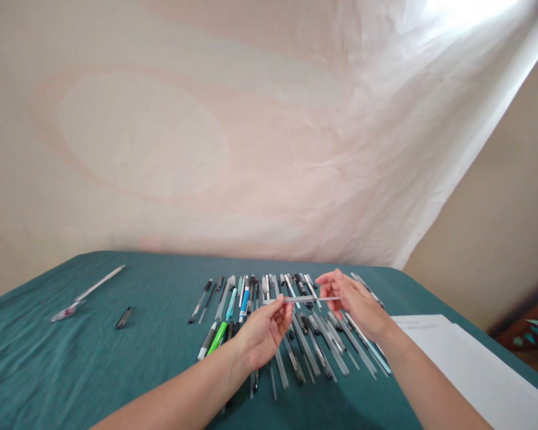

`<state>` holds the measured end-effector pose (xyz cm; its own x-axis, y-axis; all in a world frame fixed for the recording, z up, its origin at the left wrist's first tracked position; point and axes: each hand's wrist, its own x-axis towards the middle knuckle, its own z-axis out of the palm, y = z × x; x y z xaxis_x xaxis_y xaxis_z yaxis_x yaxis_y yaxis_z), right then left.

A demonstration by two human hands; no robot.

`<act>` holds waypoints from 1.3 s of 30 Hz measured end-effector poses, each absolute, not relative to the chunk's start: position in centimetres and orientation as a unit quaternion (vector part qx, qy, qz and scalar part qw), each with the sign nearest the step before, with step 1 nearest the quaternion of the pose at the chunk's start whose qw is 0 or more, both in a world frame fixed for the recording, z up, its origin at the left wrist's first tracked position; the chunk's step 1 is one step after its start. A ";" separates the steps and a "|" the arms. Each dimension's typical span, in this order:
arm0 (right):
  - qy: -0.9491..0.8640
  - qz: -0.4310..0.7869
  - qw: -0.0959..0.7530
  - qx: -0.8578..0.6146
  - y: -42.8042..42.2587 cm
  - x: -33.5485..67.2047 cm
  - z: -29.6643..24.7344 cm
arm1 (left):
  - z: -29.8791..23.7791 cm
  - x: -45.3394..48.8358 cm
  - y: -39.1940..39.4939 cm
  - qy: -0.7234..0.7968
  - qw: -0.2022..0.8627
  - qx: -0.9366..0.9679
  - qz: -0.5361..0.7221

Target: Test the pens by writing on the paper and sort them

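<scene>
My left hand [262,334] and my right hand [356,301] hold a thin clear pen [311,298] level between them, a little above the table. The left fingers pinch its left end, the right fingers pinch its right end. Below the hands several pens [296,322] lie side by side on the teal cloth, among them a green one [217,337] and a blue one [244,295].
The table [72,370] wears a teal cloth. At the left lie a long clear pen [87,292] and a small dark cap [124,318]. White paper sheets [470,364] lie at the right edge. A pale sheet hangs behind the table.
</scene>
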<state>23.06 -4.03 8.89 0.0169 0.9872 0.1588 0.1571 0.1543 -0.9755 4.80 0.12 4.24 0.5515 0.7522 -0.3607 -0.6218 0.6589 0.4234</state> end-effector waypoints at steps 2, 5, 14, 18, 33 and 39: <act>-0.545 0.401 0.530 -0.512 -3.3 24.4 8.3 | 4.5 4.6 0.5 0.254 0.872 0.106 0.404; -0.576 0.289 0.476 -0.598 -1.4 26.9 6.2 | 4.6 4.3 1.0 0.248 0.870 0.093 0.416; -0.632 0.094 0.239 -0.731 6.5 30.3 0.4 | 4.0 4.6 0.8 0.278 0.849 0.122 0.433; -0.630 0.077 0.194 -0.748 8.3 30.2 -0.6 | 3.3 4.8 0.7 0.286 0.843 0.131 0.436; -0.699 0.158 0.286 -0.636 -0.6 26.3 3.7 | 2.3 5.3 -0.3 0.289 0.848 0.143 0.421; -0.663 0.236 0.401 -0.586 -5.0 23.8 4.5 | 2.0 5.3 -0.4 0.294 0.840 0.139 0.434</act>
<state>23.81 -4.96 4.48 0.0087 0.9668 0.2554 0.5871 0.2019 -0.7840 5.34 -0.41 1.96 0.4499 0.8116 -0.3727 -0.6479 0.5839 0.4892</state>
